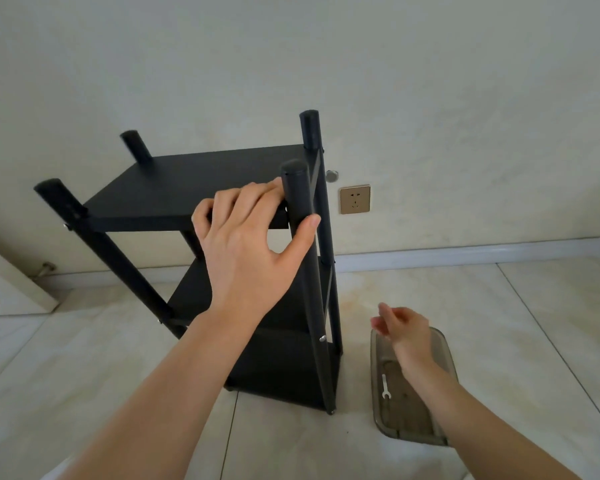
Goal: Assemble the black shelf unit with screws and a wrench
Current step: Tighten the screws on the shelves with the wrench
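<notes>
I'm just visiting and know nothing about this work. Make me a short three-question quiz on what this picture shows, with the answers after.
1. True or false: the shelf unit is lying flat on the floor.
2. Which of the hands touches the shelf unit? A) left hand B) right hand C) both
3. Fill in: the wrench lies inside the ____ beside the shelf unit.

Key
1. False. It stands upright on the tiled floor, its posts rising above the top board.
2. A. The left hand rests on the top board's near edge, thumb against the front right post; the right hand hangs open over the tray.
3. Tray.
</notes>
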